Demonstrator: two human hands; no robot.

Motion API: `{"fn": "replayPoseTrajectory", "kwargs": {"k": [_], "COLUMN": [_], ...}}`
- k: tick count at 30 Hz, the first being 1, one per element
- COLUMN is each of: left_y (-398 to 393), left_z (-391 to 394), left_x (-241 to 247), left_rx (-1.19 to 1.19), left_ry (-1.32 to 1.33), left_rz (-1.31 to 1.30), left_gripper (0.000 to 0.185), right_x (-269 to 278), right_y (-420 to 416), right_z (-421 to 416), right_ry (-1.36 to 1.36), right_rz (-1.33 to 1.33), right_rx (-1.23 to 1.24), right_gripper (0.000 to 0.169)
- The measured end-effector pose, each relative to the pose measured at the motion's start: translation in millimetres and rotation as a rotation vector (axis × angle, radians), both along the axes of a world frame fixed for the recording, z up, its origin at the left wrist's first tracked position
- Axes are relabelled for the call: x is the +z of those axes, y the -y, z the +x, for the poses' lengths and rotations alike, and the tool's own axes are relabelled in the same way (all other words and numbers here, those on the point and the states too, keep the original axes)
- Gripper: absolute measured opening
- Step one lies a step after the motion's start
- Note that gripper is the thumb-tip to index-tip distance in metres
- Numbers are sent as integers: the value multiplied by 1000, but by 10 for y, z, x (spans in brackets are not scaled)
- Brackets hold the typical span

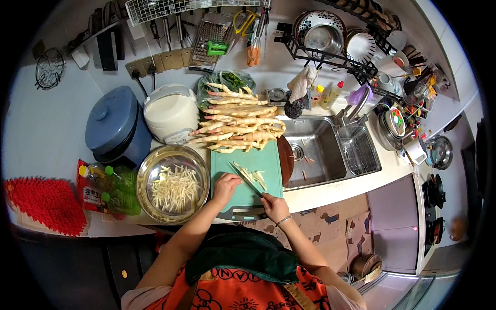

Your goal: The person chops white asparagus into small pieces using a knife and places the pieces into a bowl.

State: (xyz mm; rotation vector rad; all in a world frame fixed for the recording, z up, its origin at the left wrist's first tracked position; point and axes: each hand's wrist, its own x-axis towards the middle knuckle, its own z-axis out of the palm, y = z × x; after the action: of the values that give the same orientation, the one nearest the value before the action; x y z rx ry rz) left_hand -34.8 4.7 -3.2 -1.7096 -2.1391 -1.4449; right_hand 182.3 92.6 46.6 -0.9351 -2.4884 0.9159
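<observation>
My right hand (276, 208) grips the handle of a kitchen knife (248, 181), its blade slanting away to the upper left over a green cutting board (265, 158). Beside the blade, my left hand (226, 188) has its fingers bent together; whether they pinch anything is unclear. Pale cut strips (252, 175) lie on the board just right of the knife. Many more strips (174, 189) fill the bottom of a stainless steel bowl (142, 193) to the left. Long knobbly rhizomes, apparently young ginger (244, 120), are heaped across the board's far end.
Right of the board, a round brown board (286, 161) overlaps the steel sink (319, 143), which holds small scraps. A white rice cooker (172, 110), a blue lidded container (112, 120) and green bottles (122, 186) stand left. A black dish rack (302, 54) hangs above.
</observation>
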Motion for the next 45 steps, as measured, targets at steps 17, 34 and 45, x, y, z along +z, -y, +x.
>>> {"fn": "replayPoseTrajectory", "kwargs": {"k": [17,34,45], "left_y": [24,12,-284], "left_z": [-10,15,77], "left_x": [-47,-8,307], "left_rx": [33,2,-183], "left_ry": [30,10,-39], "left_rz": [1,-2,-69], "left_gripper": [7,4,13], "right_x": [223,-8,255], "right_y": [79,104,-158], "right_z": [-175,-375,7], "right_ry": [146,104,-304], "right_rz": [109,28,-431], "right_rx": [43,-29,-194], "right_gripper": [22,21,27]}}
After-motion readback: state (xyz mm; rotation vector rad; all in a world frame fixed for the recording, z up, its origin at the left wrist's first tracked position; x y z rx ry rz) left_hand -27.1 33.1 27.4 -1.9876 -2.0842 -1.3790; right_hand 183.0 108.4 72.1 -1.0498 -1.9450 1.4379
